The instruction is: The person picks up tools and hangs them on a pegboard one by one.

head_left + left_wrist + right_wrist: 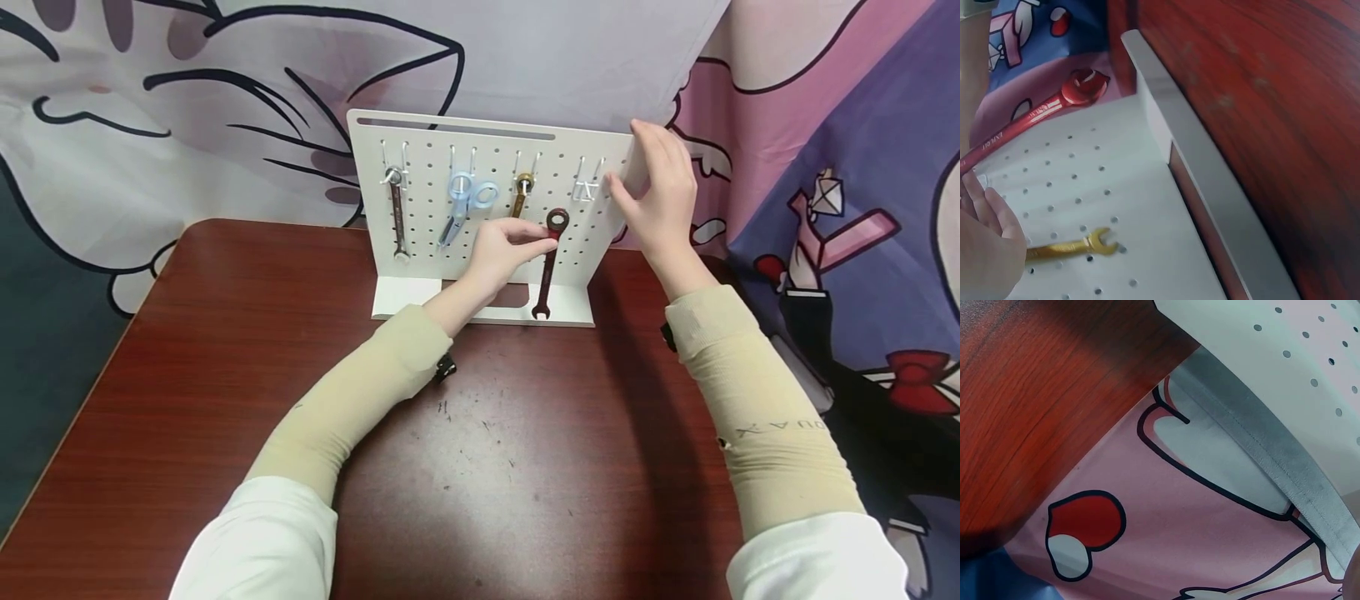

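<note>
A red combination wrench (550,271) hangs upright in my left hand (504,252), pinched near its ring end in front of the white pegboard (420,250). In the left wrist view, the red wrench (1029,119) slants past the fingers with its open end toward the board's base. My right hand (663,187) holds the board's right edge near the top, thumb on the front face. Just left of that thumb is a bare pair of hooks (587,190). A gold wrench (519,196) hangs partly hidden behind my left hand; its open end (1100,242) shows in the left wrist view.
Light blue scissors (465,204) and a dark wrench (397,217) hang on hooks at the board's left. The board stands on a brown wooden table (262,333) near its back edge. Behind it hangs a printed cloth (562,58).
</note>
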Demonstrator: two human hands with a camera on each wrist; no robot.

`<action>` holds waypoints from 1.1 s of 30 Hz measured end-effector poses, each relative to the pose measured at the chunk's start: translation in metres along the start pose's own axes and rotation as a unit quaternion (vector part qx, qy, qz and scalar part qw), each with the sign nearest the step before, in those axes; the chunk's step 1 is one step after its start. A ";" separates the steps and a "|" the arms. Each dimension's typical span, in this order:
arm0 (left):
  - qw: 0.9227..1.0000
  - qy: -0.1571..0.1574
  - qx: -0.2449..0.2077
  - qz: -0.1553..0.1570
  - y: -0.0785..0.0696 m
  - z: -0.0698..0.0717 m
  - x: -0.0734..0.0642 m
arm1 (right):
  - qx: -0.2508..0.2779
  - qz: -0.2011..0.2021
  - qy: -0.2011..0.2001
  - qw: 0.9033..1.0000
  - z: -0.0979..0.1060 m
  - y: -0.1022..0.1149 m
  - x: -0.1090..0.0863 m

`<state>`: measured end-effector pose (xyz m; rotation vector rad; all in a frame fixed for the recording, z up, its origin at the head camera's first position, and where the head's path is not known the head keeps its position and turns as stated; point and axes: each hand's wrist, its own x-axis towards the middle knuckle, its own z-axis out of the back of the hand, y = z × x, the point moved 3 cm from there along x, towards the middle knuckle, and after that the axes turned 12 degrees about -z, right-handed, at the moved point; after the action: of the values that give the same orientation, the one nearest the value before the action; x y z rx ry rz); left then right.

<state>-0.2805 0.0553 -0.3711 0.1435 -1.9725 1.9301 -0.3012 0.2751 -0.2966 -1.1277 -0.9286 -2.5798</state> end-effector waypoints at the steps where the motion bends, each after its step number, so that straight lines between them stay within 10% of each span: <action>1: 1.000 0.001 0.004 -0.004 -0.002 -0.003 0.001 | 0.000 0.001 0.000 1.000 0.000 0.000 0.000; 15: 0.997 0.001 0.035 -0.065 -0.023 -0.026 0.013 | -0.002 0.005 -0.004 1.000 -0.001 -0.002 0.001; 33: 0.994 -0.030 0.092 -0.049 -0.013 -0.032 0.033 | 0.000 0.009 -0.006 1.000 -0.001 -0.002 0.000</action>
<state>-0.3003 0.0922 -0.3481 0.3437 -1.7854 2.0635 -0.3028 0.2765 -0.2981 -1.1465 -0.9150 -2.5620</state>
